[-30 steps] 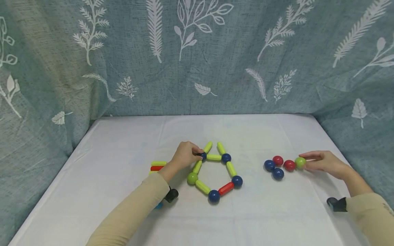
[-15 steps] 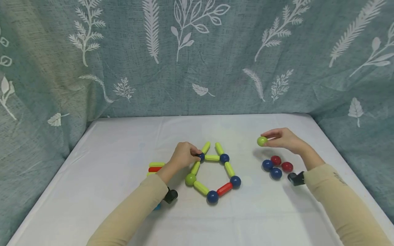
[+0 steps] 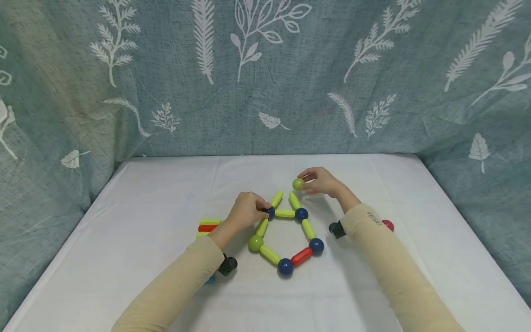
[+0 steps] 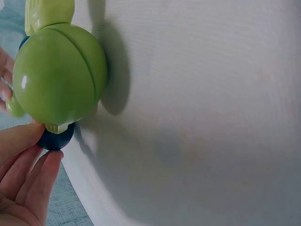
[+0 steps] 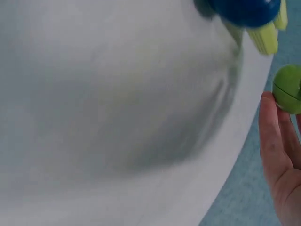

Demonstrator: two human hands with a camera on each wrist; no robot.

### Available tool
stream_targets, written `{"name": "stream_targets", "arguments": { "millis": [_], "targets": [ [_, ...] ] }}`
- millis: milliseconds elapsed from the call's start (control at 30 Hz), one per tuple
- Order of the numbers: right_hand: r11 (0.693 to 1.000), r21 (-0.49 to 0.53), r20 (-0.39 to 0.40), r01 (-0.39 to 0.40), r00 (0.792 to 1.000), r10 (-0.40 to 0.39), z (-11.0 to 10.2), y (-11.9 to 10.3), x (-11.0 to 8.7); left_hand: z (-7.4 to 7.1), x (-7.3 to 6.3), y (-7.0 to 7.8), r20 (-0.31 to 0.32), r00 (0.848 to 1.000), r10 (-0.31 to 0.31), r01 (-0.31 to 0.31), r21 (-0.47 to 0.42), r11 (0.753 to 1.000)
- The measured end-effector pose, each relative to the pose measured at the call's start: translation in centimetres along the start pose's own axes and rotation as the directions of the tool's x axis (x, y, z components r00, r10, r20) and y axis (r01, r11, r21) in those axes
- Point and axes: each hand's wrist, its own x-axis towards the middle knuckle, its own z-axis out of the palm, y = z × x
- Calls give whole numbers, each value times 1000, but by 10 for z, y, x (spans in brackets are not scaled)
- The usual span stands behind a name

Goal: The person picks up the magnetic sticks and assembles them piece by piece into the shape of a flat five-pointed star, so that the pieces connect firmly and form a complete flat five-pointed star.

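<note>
A ring of balls joined by rods lies mid-table, with a green ball point(image 3: 256, 243) at its left, a blue ball point(image 3: 286, 267) in front and a red rod point(image 3: 302, 256) beside it. Two green rods jut from its far side, a left one point(image 3: 277, 199) and a right one point(image 3: 294, 200), their far ends apart. My left hand point(image 3: 247, 210) pinches the far-left blue ball point(image 4: 55, 139). Just beyond the right rod's tip, my right hand point(image 3: 322, 181) holds a loose green ball point(image 3: 298, 184) between thumb and fingers. In the right wrist view this ball point(image 5: 287, 89) is apart from the rods.
Several spare rods point(image 3: 209, 228) lie left of the ring, partly behind the left forearm. A bit of a blue piece point(image 3: 210, 280) shows under that sleeve. One red ball point(image 3: 387, 225) peeks out beyond the right sleeve, which covers the area around it. A patterned curtain point(image 3: 257, 115) hangs behind the table.
My right hand has carried the green ball from the loose balls at the right, leftward to the ring's far end. My left hand has kept its pinch on the blue ball.
</note>
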Motion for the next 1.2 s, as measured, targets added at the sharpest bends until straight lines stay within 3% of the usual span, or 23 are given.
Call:
{"name": "stream_targets", "arguments": {
  "millis": [500,767,1200],
  "targets": [
    [991,-132,43,-8,999,14,33,-16,18,-2,1,1,17,1000,10,-10,34,999],
    [990,-128,39,-56,997,61,32,-15,16,-1,1,0,6,1000,26,-26,29,999],
    [996,-92,44,-23,999,27,29,-12,17,-1,4,-4,20,1000,4,-4,10,1000]
  ]
}}
